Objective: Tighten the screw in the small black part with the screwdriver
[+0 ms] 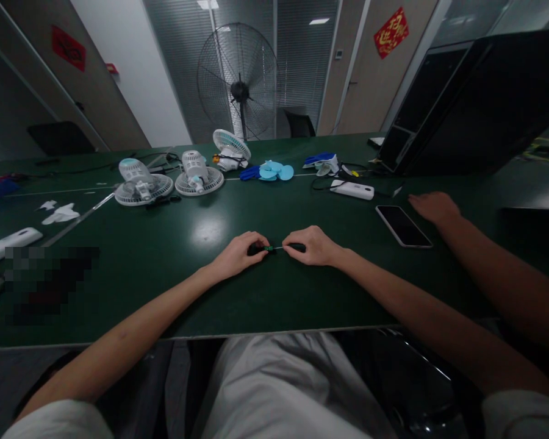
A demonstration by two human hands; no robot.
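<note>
My left hand (242,253) rests low over the green table, its fingers closed around a small black object with a green part (268,249) at its end. Facing it, my right hand (313,245) pinches a dark-handled tool that looks like a small screwdriver (297,247). A thin metal shaft runs from this tool leftward to the green part, bridging the gap between my hands. Whether the tip touches or enters that part is too small to tell. The rest of the black object is hidden by my left fingers.
Beyond my hands lie white fan units (194,174), light-blue fan blades (277,171) and blue-and-white gloves (322,163). A white power strip-like device (352,189) and a phone (403,226) lie to the right. Another person's hand (434,207) rests past the phone. A black computer case (466,110) stands behind.
</note>
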